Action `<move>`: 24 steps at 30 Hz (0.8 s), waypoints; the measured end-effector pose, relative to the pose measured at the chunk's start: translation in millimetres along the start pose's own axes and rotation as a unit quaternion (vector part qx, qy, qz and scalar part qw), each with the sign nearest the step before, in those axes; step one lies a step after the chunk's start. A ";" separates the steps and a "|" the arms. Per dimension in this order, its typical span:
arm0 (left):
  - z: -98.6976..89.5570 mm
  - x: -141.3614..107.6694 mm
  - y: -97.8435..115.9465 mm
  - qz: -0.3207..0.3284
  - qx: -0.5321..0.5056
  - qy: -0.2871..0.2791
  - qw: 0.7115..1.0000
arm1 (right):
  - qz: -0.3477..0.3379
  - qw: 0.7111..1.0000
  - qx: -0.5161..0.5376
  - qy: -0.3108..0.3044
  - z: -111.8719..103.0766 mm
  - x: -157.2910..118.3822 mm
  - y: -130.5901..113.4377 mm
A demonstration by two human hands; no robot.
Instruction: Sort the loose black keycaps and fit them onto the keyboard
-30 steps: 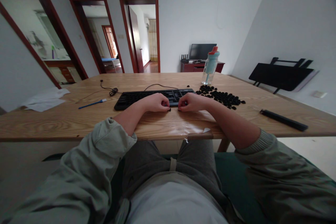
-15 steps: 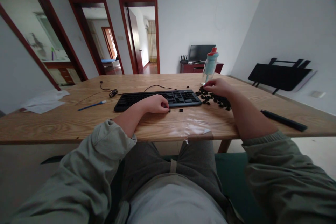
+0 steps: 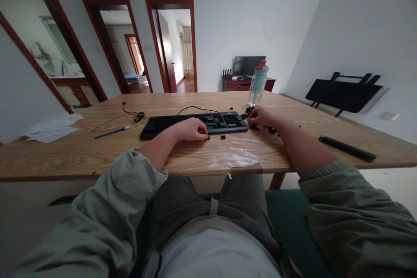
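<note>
A black keyboard (image 3: pixel 228 122) lies across the middle of the wooden table, with some keys absent from its face. My left hand (image 3: pixel 195 129) rests in front of it, fingers closed at a small black keycap (image 3: pixel 208 137). Another keycap (image 3: pixel 223 137) lies just to the right of that one. My right hand (image 3: pixel 261 116) is over a scattered pile of black keycaps (image 3: pixel 250 110) right of the keyboard, its fingers pinched together. Whatever is between those fingertips is too small to make out, and the hand and forearm hide part of the pile.
A clear bottle with a red cap (image 3: pixel 258 84) stands behind the pile. A blue brush (image 3: pixel 112 132) and a coiled cable (image 3: pixel 139 116) lie left of the keyboard. White paper (image 3: pixel 54 127) is at the far left, and a long black bar (image 3: pixel 348 148) at the right.
My right hand has moved nearer to me and slightly left, from the back of the pile by the bottle to its left part. My left hand has stayed beside the same keycap.
</note>
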State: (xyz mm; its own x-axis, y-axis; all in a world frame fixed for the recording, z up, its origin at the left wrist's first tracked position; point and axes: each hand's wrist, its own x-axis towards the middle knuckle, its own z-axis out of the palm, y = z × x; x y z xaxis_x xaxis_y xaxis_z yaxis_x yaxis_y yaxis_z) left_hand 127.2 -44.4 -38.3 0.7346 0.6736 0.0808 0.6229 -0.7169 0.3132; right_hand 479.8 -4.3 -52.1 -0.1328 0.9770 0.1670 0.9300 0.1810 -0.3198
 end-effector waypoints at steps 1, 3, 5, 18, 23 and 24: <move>-0.4 -0.2 -0.2 0.000 0.000 0.001 1.000 | -0.017 0.999 0.027 0.010 -1.5 -2.6 -3.0; -1.8 -1.0 0.4 -0.003 0.002 0.004 1.000 | -0.058 0.994 0.096 0.018 -4.1 -10.1 -15.5; -3.8 -2.3 2.6 -0.011 0.005 0.002 1.000 | -0.103 0.981 0.167 -0.006 -4.7 -19.6 -35.7; -8.9 -6.5 14.2 -0.026 0.011 -0.011 1.000 | -0.107 0.908 0.351 -0.204 3.7 -38.3 -78.0; -9.7 -8.1 17.5 -0.028 0.004 -0.008 1.000 | -0.101 0.899 0.365 -0.218 3.4 -38.9 -77.1; -9.9 -8.2 18.0 -0.029 0.003 -0.008 1.000 | -0.104 0.898 0.366 -0.222 3.5 -38.6 -76.5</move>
State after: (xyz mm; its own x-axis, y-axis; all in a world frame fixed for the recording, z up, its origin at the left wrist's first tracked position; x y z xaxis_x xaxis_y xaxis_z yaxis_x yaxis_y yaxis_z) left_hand 129.7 -61.0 -24.0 0.7011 0.7115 0.0474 0.6663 -0.6774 0.3117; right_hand 412.6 -55.4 -37.4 -0.5526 0.8323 -0.0428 0.4161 0.2311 -0.8794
